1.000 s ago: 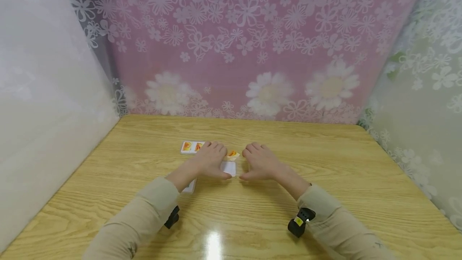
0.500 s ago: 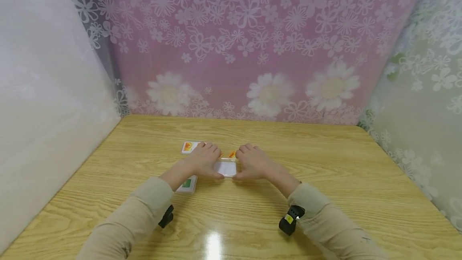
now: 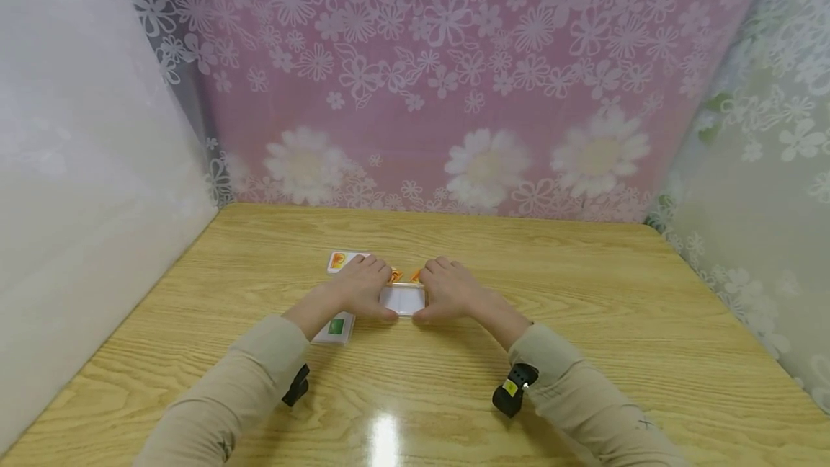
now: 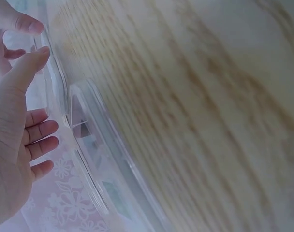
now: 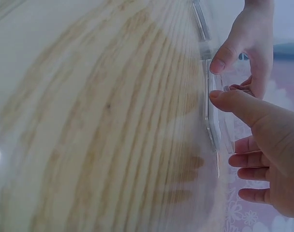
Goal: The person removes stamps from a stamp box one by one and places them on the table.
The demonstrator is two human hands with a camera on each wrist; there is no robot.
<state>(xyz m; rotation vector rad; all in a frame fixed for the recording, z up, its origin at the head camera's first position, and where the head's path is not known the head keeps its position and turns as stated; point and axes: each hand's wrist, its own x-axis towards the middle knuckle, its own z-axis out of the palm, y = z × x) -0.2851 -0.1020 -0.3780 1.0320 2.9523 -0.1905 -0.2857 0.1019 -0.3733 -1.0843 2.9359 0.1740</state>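
In the head view, a flat clear plastic case (image 3: pixel 402 300) with a white insert lies between my two hands at mid-table. My left hand (image 3: pixel 363 285) holds its left end, thumb at the near edge and fingers at the far side. On the right end my right hand (image 3: pixel 447 288) has the same hold, its thumb tip close to the other thumb. In the right wrist view, a thin clear layer (image 5: pixel 227 133) shows beyond the near edge of the case. The lower fingers of both hands are off the case in the wrist views.
A white card with an orange picture (image 3: pixel 338 261) lies behind my left hand, partly covered. Another case with a green picture (image 3: pixel 336 326) lies under my left wrist. Orange prints (image 3: pixel 395 275) show just beyond the clear case. The wooden table (image 3: pixel 551 265) meets a floral curtain (image 3: pixel 415 92).
Both hands have moved left, the right one more, closing the gap between them. More of the white insert shows between them, and the green picture by the left wrist has come into view.
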